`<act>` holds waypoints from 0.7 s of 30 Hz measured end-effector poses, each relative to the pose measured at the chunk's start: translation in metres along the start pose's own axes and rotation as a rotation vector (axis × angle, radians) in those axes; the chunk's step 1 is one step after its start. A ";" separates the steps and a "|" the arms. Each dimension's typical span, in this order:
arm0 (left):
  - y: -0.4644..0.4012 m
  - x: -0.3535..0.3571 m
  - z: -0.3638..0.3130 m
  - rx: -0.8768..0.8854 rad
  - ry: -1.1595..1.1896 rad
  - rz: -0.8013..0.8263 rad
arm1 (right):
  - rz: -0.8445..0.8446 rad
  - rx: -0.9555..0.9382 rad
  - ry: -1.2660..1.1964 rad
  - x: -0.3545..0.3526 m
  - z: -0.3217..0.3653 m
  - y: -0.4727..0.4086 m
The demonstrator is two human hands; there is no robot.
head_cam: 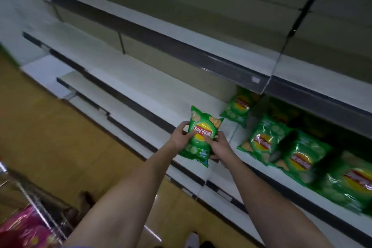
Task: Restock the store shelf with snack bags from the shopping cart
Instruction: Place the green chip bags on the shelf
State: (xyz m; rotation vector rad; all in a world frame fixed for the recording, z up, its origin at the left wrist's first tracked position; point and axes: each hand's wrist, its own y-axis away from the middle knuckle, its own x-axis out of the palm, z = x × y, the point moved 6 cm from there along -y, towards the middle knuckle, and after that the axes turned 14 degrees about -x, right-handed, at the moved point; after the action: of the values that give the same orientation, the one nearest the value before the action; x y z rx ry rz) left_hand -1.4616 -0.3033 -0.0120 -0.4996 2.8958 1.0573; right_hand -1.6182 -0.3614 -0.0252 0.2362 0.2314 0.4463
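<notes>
Both hands make the grip: the left hand [180,137] and right hand [219,147] pinch a green snack bag [200,135] by its sides, above the shelf [141,86] edge. It looks light, puffy, crinkly and crushable, best held gently at the edges. More green bags [265,141] lie rightward; the shopping cart [36,205] sits lower left.

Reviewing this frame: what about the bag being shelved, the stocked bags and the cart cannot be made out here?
- Green bag, head view: small print is too small to read; the left hand and right hand cover its sides.
- Shelved bags: blurred, and the shelf above shadows the back row, so no count.
- Cart: cut off by the left and bottom edges; only blurred pink bags show.
</notes>
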 end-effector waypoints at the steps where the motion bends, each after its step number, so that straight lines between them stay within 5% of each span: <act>1: -0.007 0.009 -0.007 0.018 -0.041 -0.009 | -0.013 0.013 -0.001 -0.010 -0.001 -0.003; 12: -0.067 0.099 -0.091 0.216 -0.365 0.111 | -0.466 -0.048 0.163 -0.100 0.013 -0.036; 21: -0.131 0.108 -0.092 0.153 -0.617 0.125 | -0.761 0.047 0.474 -0.117 0.008 -0.067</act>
State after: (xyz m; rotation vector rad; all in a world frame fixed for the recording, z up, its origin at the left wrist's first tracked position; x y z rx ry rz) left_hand -1.5158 -0.4866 -0.0360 0.0233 2.4426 0.8053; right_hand -1.6918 -0.4741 -0.0169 0.0708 0.7633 -0.2701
